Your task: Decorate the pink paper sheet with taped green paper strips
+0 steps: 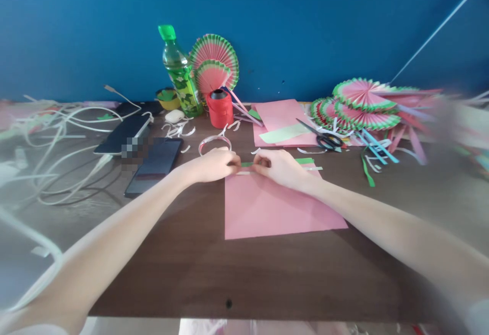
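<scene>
A pink paper sheet [275, 205] lies flat on the dark wooden table [191, 263]. Along its far edge runs a green paper strip [304, 161] with a white strip beside it. My left hand [216, 164] pinches the strips at the sheet's top left, fingers closed. My right hand [280, 166] pinches the same strips just to the right, fingers closed. The two hands almost touch over the edge.
A clear tape roll [214, 143], a red ribbon spool [220, 108] and a green bottle [179, 73] stand behind the hands. Two phones [155, 164] and white cables lie left. Scissors [324, 139], more pink paper and folded paper fans [359, 103] lie right.
</scene>
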